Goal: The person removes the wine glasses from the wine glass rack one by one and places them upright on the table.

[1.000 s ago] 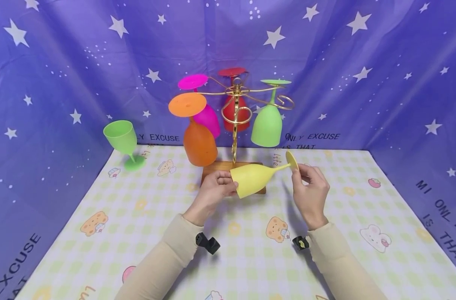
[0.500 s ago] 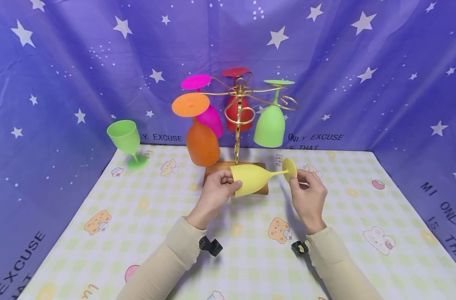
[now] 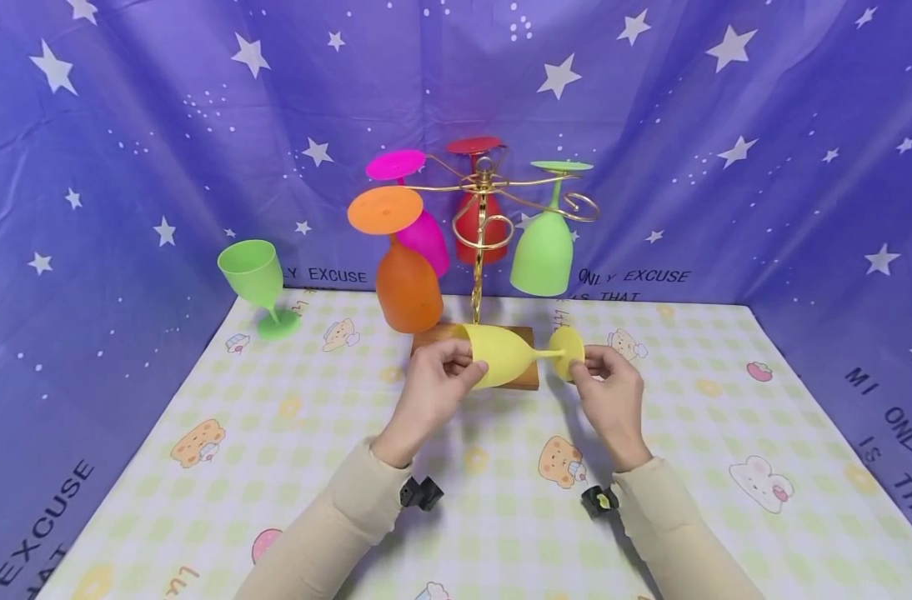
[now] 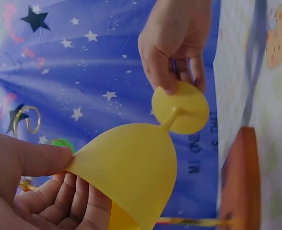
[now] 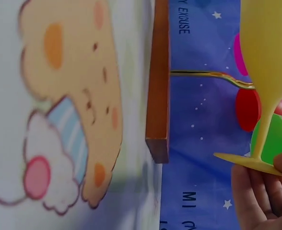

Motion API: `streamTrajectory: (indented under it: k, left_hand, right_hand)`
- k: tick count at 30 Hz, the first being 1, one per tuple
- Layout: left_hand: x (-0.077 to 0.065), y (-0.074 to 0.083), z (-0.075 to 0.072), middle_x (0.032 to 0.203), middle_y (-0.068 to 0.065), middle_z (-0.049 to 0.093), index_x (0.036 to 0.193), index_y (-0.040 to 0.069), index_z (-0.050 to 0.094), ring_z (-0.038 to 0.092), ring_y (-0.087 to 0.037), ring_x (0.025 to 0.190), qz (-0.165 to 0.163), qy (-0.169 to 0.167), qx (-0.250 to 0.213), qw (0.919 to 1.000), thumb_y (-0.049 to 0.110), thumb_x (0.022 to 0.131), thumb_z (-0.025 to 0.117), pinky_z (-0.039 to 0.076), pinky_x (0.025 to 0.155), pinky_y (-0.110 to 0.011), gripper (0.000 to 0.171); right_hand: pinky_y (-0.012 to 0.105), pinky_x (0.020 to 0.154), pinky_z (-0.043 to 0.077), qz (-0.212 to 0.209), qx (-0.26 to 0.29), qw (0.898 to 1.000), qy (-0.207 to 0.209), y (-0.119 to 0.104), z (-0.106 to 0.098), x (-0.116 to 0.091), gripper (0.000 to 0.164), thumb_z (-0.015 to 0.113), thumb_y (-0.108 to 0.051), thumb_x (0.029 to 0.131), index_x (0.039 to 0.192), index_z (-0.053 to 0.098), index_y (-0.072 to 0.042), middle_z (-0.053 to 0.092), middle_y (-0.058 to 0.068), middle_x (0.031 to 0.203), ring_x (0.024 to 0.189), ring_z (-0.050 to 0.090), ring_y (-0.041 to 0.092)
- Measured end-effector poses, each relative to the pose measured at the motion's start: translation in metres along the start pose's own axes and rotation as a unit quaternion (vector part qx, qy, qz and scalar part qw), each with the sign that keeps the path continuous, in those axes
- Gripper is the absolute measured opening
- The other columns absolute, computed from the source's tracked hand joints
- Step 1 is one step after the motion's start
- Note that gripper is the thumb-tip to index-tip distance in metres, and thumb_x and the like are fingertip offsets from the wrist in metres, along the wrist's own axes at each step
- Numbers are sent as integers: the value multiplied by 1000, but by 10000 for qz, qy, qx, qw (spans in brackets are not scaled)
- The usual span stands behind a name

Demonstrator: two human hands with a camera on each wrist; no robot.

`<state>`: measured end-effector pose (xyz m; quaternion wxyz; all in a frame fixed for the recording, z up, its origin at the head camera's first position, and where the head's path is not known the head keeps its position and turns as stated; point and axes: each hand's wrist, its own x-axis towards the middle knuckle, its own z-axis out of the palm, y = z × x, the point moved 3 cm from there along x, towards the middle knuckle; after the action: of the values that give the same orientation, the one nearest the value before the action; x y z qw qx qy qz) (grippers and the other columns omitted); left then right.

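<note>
A yellow wine glass (image 3: 501,357) lies sideways in the air between both hands, its rim to the left and its foot to the right. My left hand (image 3: 435,387) pinches the rim, thumb outside and fingers reaching toward the mouth. With thumb and fingers, my right hand (image 3: 612,396) holds the edge of the round foot (image 4: 189,115). Behind the glass stands a gold wire rack (image 3: 480,250) on a wooden base (image 3: 527,377). Upside down on it hang an orange glass (image 3: 409,287), a magenta glass (image 3: 426,242), a red glass (image 3: 471,229) and a light green glass (image 3: 543,254).
Another green glass (image 3: 253,275) stands upright at the table's back left corner. A checked cloth with cartoon prints covers the table (image 3: 276,483). A blue star-patterned curtain (image 3: 396,83) encloses the back and sides.
The yellow glass has turned closer to level as its foot came down and slightly left with my right hand. My left hand keeps its grip on the rim. The whole view has shifted slightly.
</note>
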<state>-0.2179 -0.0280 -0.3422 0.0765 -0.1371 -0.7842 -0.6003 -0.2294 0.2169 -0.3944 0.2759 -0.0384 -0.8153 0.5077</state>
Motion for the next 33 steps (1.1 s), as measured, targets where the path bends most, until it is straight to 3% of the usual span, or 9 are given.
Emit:
streamTrajectory:
  k: [3,9,19,28,33]
  left_hand:
    - [-4,7,-2,77,-7,63,85,-1,65,58,-15,68,562,143,415,9975,1,81,69,52,65,-25,5]
    - [-10,20,-6,74,-4,62,83,1,66,58,-14,67,1444,398,1152,9820,-2,80,69,51,62,-23,5]
    - [-17,34,-12,80,-4,66,89,3,71,58,-14,71,1927,749,1918,9594,1,82,71,49,67,-28,6]
    - [-20,37,-16,85,-9,67,92,0,71,61,-22,78,2336,850,2460,9368,-2,82,70,51,72,-33,10]
    - [-24,35,-25,81,-7,64,91,0,70,58,-22,75,2468,731,2788,9252,-4,81,70,50,70,-32,11]
  right_hand:
    - [20,59,53,343,381,9979,-390,1,2,0,16,64,-2,85,100,67,1,66,11,83,67,64,9]
    - [33,74,56,872,1241,9823,-1095,-1,8,-2,20,62,-1,88,107,62,7,65,12,88,74,67,15]
    - [33,75,56,1185,1877,9639,-1467,-2,14,-4,24,61,-2,90,110,58,11,64,10,88,77,67,16]
    - [31,74,56,1443,1372,9759,-892,3,18,12,17,60,-8,91,103,63,3,66,9,89,80,66,19]
    - [35,82,54,1814,903,9725,-1149,8,25,20,27,60,-10,90,115,59,2,65,17,102,87,63,21]
